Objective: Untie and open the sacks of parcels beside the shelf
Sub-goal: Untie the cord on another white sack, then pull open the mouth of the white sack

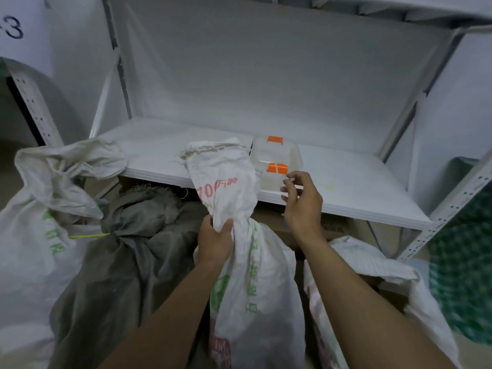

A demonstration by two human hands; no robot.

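A white woven sack (255, 275) with red and green print stands in the middle, its top flopped back against the shelf (359, 193). My left hand (215, 241) grips its bunched neck. My right hand (303, 206) is raised to the right of the sack, over the shelf edge, with thumb and fingertips curled close together; whether they pinch anything is too small to tell. To the left, a grey sack (127, 262) is tied at the neck with a yellow-green tie (87, 236). A white sack (34, 235) at far left has a loose, gaping top.
A clear plastic box with orange clips (277, 158) sits on the shelf just beyond my right hand. Another white sack (372, 262) lies open at the right, by a cardboard box (335, 230) under the shelf. A green mesh bag (463, 262) stands past the shelf post.
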